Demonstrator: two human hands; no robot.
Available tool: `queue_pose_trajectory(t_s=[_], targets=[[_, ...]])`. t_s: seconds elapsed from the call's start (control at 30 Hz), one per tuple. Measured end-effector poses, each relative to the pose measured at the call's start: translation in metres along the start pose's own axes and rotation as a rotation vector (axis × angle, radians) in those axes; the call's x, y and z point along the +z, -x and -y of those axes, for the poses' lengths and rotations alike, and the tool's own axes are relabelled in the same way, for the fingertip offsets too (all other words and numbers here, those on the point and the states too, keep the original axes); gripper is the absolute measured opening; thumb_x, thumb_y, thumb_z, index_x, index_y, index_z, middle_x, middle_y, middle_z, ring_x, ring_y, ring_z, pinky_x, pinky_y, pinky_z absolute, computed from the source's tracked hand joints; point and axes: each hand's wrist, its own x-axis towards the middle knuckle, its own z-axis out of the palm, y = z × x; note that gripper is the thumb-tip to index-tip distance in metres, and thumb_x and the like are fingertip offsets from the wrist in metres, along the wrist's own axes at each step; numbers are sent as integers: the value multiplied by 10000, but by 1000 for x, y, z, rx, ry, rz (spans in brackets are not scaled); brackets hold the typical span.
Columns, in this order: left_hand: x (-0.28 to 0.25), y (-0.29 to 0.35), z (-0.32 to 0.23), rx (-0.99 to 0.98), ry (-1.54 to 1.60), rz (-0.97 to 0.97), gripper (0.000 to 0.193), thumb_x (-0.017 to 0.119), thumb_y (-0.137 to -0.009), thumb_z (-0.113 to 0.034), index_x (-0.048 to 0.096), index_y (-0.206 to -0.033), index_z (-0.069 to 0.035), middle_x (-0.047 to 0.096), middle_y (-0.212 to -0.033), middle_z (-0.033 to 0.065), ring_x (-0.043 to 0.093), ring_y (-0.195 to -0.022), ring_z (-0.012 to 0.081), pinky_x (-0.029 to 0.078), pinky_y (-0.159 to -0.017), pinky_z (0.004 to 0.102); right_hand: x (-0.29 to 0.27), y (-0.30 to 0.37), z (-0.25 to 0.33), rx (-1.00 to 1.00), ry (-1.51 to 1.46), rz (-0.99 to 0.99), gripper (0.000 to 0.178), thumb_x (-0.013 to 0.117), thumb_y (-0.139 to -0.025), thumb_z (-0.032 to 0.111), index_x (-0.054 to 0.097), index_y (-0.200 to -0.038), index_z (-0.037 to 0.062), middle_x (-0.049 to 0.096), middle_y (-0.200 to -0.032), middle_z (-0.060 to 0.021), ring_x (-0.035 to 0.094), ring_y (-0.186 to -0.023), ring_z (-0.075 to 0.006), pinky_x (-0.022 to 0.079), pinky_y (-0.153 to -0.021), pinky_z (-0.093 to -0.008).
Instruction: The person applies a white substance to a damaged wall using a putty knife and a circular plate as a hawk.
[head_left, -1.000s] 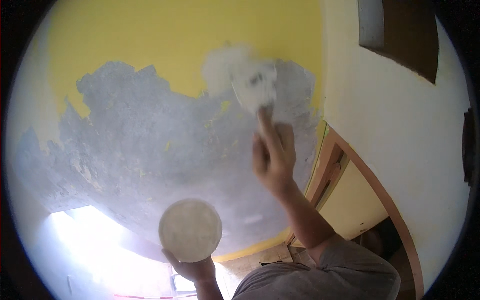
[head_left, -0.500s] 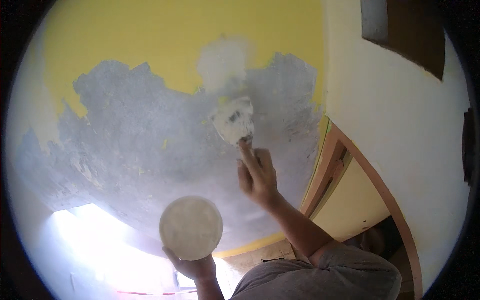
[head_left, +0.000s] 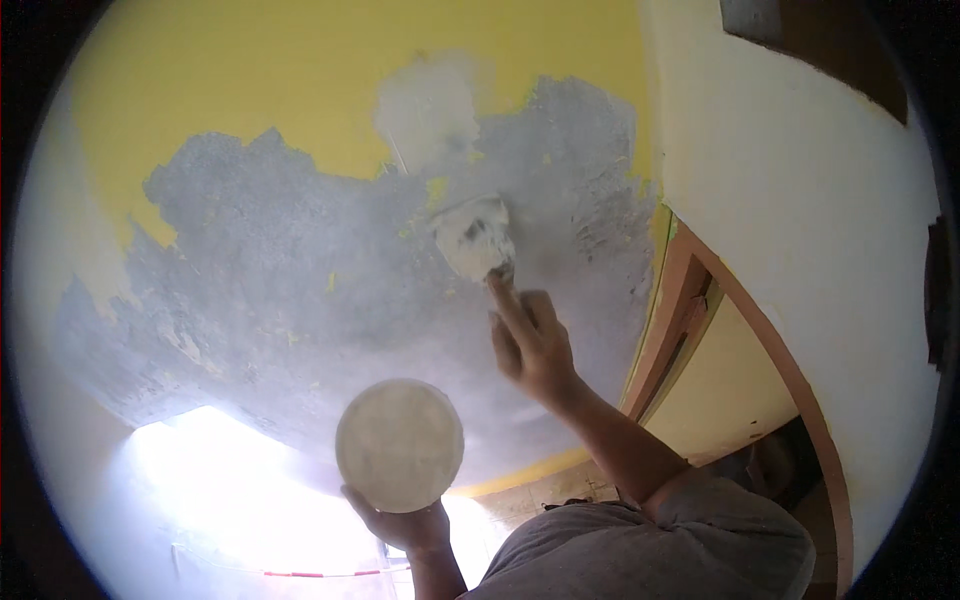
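My right hand [head_left: 540,345] is raised to the wall and closed round the handle of a putty knife [head_left: 472,238]. Its wide blade lies against the grey part of the wall, coated with white filler. The forefinger stretches along the tool toward the blade. Lower and to the left, my left hand [head_left: 408,525] holds up a round pale tub [head_left: 400,445] by its near lower side. The tub's round face is an even cream colour; whether that is filler or the tub itself, I cannot tell.
Yellow paint [head_left: 300,70] covers the upper wall, with a ragged edge above the bare grey surface [head_left: 280,250]. A whitish patch [head_left: 430,110] crosses that edge. Right are a white wall [head_left: 800,220] and a brown door frame [head_left: 755,340]. Bright light [head_left: 230,470] glares at lower left.
The view has shifted slightly. My right hand and the putty knife have moved a little to the right in the picture; the tub, still held, sits slightly farther right and higher.
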Motion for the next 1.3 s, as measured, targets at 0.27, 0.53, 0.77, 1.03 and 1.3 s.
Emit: queue_pose_trajectory(t_s=[0.27, 0.53, 0.77, 1.03, 1.3], targets=[[5, -1, -4, -96, 229, 8, 708, 354, -1102, -570, 331, -1598, -66, 360, -1625, 203, 380, -1490, 376, 356, -1226, 564, -14, -84, 33, -71, -81, -110, 598, 637, -953, 26, 527, -1537, 92, 549, -940, -103, 562, -817, -218, 543, -674, -356], [7, 14, -28, -230, 756, 123, 700, 346, -1099, -585, 346, -1611, -107, 363, -1655, 138, 371, -1510, 336, 339, -1236, 531, -58, 22, 37, 82, -400, 234, 591, 724, -868, -29, 585, -1442, 6, 704, -1047, -163, 677, -816, -225, 575, -743, -351], [-13, 21, -43, -183, 954, 136, 750, 369, -1074, -628, 345, -1609, -103, 417, -1617, 113, 405, -1481, 320, 318, -1232, 512, -113, -13, 63, 88, -549, 849, 555, 745, -740, -60, 697, -1293, -34, 661, -805, -142, 616, -672, -188, 482, -623, -312], [-24, 17, -57, -153, 859, 79, 723, 317, -1097, -610, 338, -1621, -114, 386, -1643, 134, 407, -1493, 311, 344, -1230, 506, -87, -73, 83, -120, -326, 1002, 554, 725, -757, -63, 703, -1307, 3, 620, -786, -114, 567, -638, -184, 459, -613, -313], [-19, 22, -51, -97, 800, -43, 717, 318, -1095, -612, 349, -1611, -115, 425, -1606, 130, 432, -1469, 317, 357, -1213, 514, -40, -79, 95, -253, -222, 1102, 517, 766, -796, 5, 712, -1310, 22, 689, -824, -146, 650, -648, -237, 510, -619, -375]])
